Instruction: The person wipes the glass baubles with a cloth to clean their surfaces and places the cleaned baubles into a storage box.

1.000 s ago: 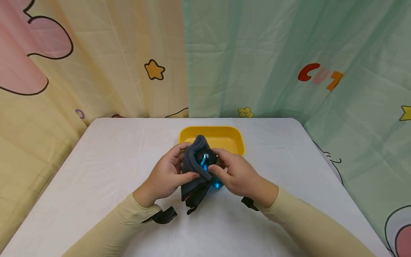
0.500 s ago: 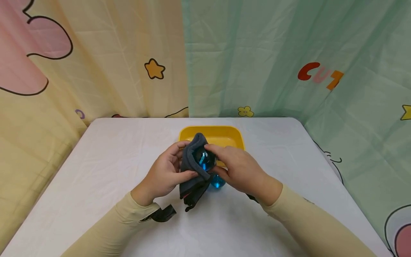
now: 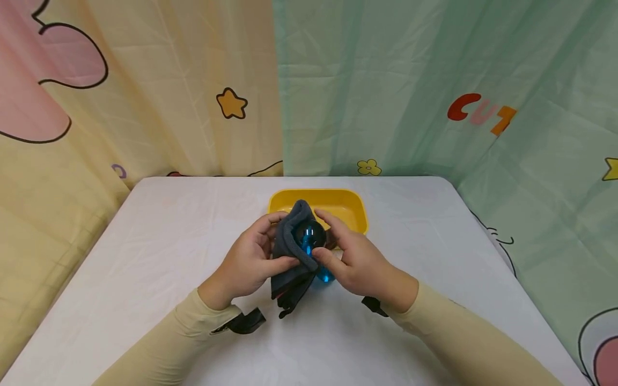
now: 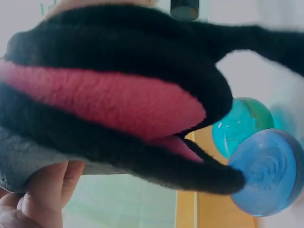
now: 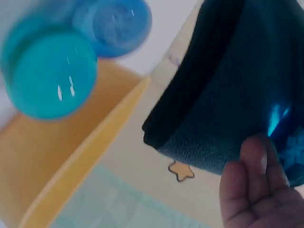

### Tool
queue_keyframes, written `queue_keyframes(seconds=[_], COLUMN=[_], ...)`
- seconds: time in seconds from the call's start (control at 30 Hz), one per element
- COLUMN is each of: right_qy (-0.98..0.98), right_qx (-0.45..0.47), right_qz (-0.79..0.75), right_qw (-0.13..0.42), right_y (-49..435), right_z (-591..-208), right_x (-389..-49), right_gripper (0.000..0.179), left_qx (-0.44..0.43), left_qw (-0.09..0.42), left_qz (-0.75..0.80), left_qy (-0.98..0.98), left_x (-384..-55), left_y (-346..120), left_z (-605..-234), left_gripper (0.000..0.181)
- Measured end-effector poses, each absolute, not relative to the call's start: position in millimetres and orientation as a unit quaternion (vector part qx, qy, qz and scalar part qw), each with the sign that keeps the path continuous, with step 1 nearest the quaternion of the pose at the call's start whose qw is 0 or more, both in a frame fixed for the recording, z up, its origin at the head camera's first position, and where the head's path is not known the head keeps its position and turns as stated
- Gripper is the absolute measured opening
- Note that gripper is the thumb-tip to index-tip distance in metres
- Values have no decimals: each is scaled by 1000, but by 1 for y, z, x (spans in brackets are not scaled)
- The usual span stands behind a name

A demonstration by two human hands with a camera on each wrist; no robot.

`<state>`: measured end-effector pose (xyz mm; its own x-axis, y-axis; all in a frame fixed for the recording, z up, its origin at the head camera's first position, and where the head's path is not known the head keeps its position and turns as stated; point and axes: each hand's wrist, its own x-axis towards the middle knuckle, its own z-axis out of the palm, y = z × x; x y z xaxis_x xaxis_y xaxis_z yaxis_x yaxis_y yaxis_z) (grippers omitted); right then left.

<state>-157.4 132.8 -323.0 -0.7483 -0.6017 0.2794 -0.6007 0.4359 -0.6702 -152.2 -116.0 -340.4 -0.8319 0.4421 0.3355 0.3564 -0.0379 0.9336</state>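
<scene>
A dark grey folded fleece cloth (image 3: 289,252) with black edging is gripped by my left hand (image 3: 246,262), thumb at the front and fingers behind. The left wrist view shows its pink-red inside (image 4: 123,99) and the left fingers (image 4: 50,194) at its lower edge. A glossy clear blue ball (image 3: 310,236) sits in the fold of the cloth. My right hand (image 3: 367,262) holds the ball from the right, with the thumb on its front and the index finger raised off it. Right fingertips (image 5: 254,154) show against the cloth and ball in the right wrist view.
Behind the hands stands a yellow tray (image 3: 363,209) on a white table (image 3: 193,214). Below the held ball, another blue round thing (image 3: 325,275) shows. Wrist views show a teal round piece (image 5: 54,73) beside a blue one (image 5: 121,26). Patterned curtains (image 3: 386,80) enclose the table.
Half a second ago the right fingers reached over the top of the ball; now they have drawn back and the thumb is on its front. The left hand and cloth stay nearly still.
</scene>
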Motion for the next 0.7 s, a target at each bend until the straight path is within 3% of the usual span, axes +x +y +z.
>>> queue_keyframes(seconds=[0.13,0.37,0.47,0.6,0.7], right_qy=[863,889,886,860,844], right_qx=[-388,-396,-385,-353,-341], right_qz=[-318,-190,-240,-367,-413], right_qw=[-59,-125,-92,-2,25], right_y=[134,134,134,134,134], right_z=[-318,-315,-315,-319,-321], right_x=[-157,-158,-159,-159,-159], right_gripper=[82,70,67,46,40], left_qx=[287,289,291,289,287], left_qw=[20,37,38,41,38], left_qz=[669,679,676,669,665], left_qy=[685,673,676,683,688], left_x=[-153,-152,-152,-150,-149], left_y=[-118,-118,-118,-117,-117], left_z=[-337,-337,-337,-336,-337], left_gripper=[71,69,68,69,70])
